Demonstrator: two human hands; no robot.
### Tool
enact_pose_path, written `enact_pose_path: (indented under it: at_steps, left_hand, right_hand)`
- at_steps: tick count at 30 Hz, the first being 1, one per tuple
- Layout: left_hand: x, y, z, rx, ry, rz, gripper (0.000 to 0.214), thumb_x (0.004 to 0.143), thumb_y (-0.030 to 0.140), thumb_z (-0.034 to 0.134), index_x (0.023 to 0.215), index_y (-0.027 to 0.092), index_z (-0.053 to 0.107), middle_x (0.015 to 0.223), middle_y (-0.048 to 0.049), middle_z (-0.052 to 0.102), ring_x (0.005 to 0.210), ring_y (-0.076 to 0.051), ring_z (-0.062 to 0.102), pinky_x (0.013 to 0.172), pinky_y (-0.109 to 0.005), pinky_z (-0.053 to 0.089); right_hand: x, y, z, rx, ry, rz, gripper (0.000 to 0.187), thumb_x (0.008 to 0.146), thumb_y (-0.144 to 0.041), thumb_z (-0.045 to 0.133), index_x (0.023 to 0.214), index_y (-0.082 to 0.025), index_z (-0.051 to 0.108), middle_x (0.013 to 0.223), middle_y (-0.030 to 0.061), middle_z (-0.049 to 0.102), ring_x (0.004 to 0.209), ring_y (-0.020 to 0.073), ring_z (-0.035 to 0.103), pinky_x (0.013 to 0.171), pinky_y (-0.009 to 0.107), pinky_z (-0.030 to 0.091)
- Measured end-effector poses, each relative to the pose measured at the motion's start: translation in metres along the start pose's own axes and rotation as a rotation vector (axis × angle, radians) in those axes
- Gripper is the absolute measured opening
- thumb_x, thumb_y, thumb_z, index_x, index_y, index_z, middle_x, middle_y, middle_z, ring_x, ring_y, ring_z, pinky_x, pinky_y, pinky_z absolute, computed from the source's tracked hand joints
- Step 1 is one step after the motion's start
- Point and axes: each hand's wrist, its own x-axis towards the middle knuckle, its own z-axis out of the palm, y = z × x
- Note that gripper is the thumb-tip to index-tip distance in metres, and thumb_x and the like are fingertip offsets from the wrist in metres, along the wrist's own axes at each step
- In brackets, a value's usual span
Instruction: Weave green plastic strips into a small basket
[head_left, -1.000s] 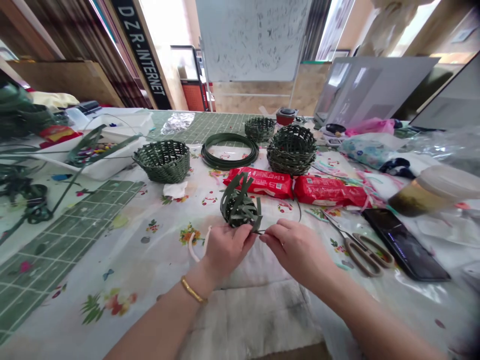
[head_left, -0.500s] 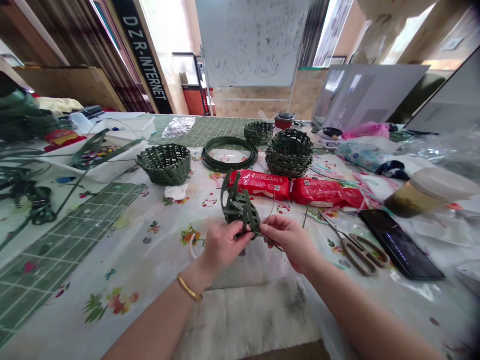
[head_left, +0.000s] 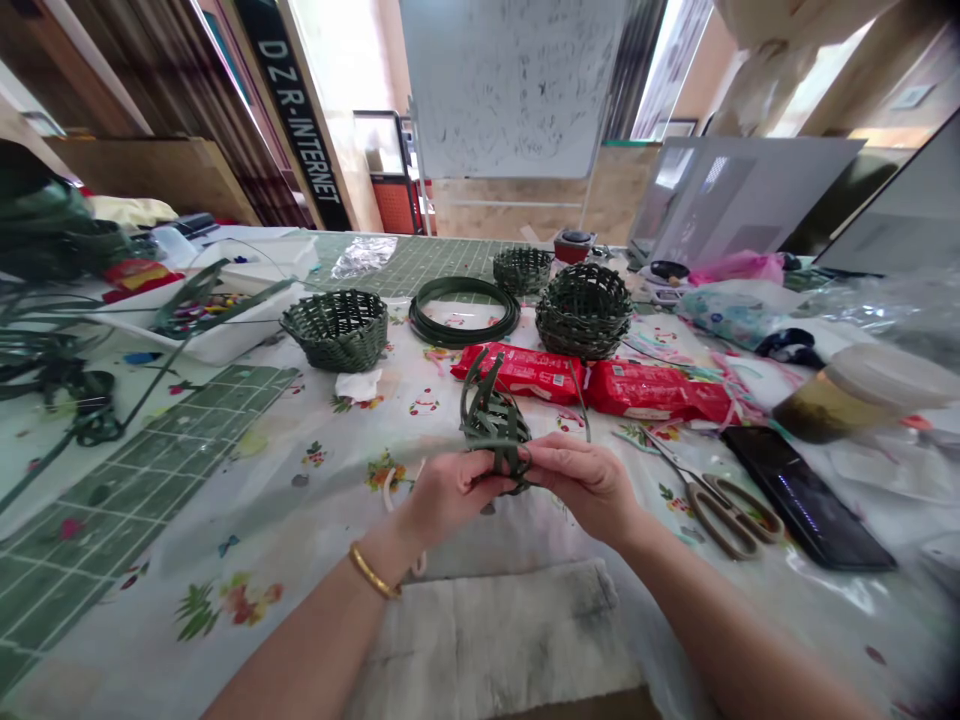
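A small, partly woven basket (head_left: 491,418) of dark green strips is held above the table, with loose strip ends standing up from its far side. My left hand (head_left: 454,492) pinches its near left edge between thumb and fingers. On the right, my right hand (head_left: 589,485) has its thumb and fingertips closed on a thin green strip at the basket's right edge. One length of strip rises behind the right fingers. Parts of the basket's underside are hidden by both hands.
Finished green baskets (head_left: 337,328) and a coil of green strip (head_left: 463,312) stand farther back. Red packets (head_left: 525,375) lie just beyond my hands. To the right are scissors (head_left: 724,510), a phone (head_left: 810,498) and a tub of brown liquid (head_left: 840,395). A cloth (head_left: 502,640) lies nearest me.
The basket has turned in my hands, and a strip now runs across its near side. My right hand has shifted slightly, its fingers closer to the basket. The view moved a little.
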Motion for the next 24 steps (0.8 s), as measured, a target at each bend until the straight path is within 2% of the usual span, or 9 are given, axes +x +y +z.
enact_pose_path:
  at_steps: [4,7,11,14,17,21,22,24]
  left_hand:
    - [0.001,-0.001,-0.001,0.022,-0.066,0.063,0.019,0.082,0.03,0.059,0.073,0.016,0.069,0.063,-0.0021,0.068,0.056,-0.013,0.061,0.052,-0.022,0.048]
    - [0.002,-0.001,-0.002,-0.014,-0.094,0.083,0.023,0.084,0.031,0.056,0.073,0.017,0.069,0.06,-0.0019,0.066,0.056,-0.013,0.061,0.052,-0.022,0.048]
    - [0.002,-0.002,-0.004,-0.129,-0.131,0.072,0.023,0.085,0.03,0.054,0.076,0.015,0.069,0.066,-0.0029,0.068,0.058,-0.013,0.061,0.054,-0.022,0.049]
    - [0.002,-0.004,-0.004,-0.127,-0.137,0.149,0.02,0.084,0.028,0.055,0.077,0.016,0.069,0.067,-0.0026,0.068,0.06,-0.013,0.061,0.057,-0.023,0.049]
    - [0.002,-0.005,-0.001,-0.107,-0.114,0.203,0.023,0.085,0.028,0.054,0.072,0.016,0.068,0.064,-0.0019,0.066,0.059,-0.013,0.059,0.056,-0.023,0.048]
    - [0.002,-0.001,0.003,-0.092,-0.07,0.168,0.024,0.086,0.033,0.053,0.078,0.017,0.069,0.064,-0.0013,0.066,0.058,-0.012,0.059,0.054,-0.022,0.046]
    - [0.002,0.001,0.004,-0.068,-0.053,0.15,0.024,0.086,0.033,0.053,0.077,0.017,0.068,0.061,-0.0008,0.065,0.056,-0.011,0.058,0.052,-0.021,0.045]
    - [0.002,0.003,0.006,-0.012,-0.012,0.131,0.026,0.086,0.033,0.053,0.072,0.016,0.068,0.055,0.0002,0.063,0.051,-0.01,0.056,0.049,-0.021,0.043]
  right_hand:
    - [-0.001,-0.001,-0.001,0.064,-0.035,0.056,0.01,0.078,-0.025,0.065,0.088,-0.026,0.07,0.08,0.0023,0.069,0.071,0.0155,0.064,0.065,0.031,0.053]
    - [0.0,-0.003,-0.003,0.087,-0.098,0.084,0.006,0.077,-0.028,0.067,0.079,-0.023,0.068,0.08,0.0033,0.069,0.074,0.0164,0.065,0.067,0.032,0.054]
    - [0.002,-0.007,-0.009,0.058,-0.227,-0.014,0.01,0.082,-0.028,0.062,0.078,-0.023,0.069,0.094,0.0058,0.07,0.079,0.0167,0.064,0.069,0.033,0.053]
    - [0.004,-0.009,-0.011,-0.021,-0.302,-0.066,0.01,0.082,-0.027,0.062,0.08,-0.024,0.072,0.093,0.0059,0.07,0.079,0.0166,0.063,0.071,0.032,0.051]
    - [0.005,-0.009,-0.009,-0.022,-0.254,-0.063,0.008,0.079,-0.028,0.065,0.08,-0.025,0.072,0.084,0.0046,0.07,0.077,0.0166,0.062,0.069,0.031,0.051]
    - [0.002,-0.007,0.0,-0.045,-0.107,-0.073,0.003,0.076,-0.027,0.068,0.078,-0.025,0.068,0.075,0.0024,0.068,0.071,0.0163,0.061,0.066,0.031,0.05]
    - [0.001,-0.006,0.003,-0.066,-0.06,-0.058,0.004,0.077,-0.026,0.068,0.08,-0.024,0.067,0.075,0.0021,0.067,0.07,0.0159,0.061,0.064,0.031,0.049]
    - [-0.003,-0.006,0.008,-0.063,0.064,0.006,0.018,0.076,-0.024,0.068,0.093,-0.026,0.061,0.074,0.0004,0.066,0.066,0.0148,0.06,0.058,0.029,0.048]
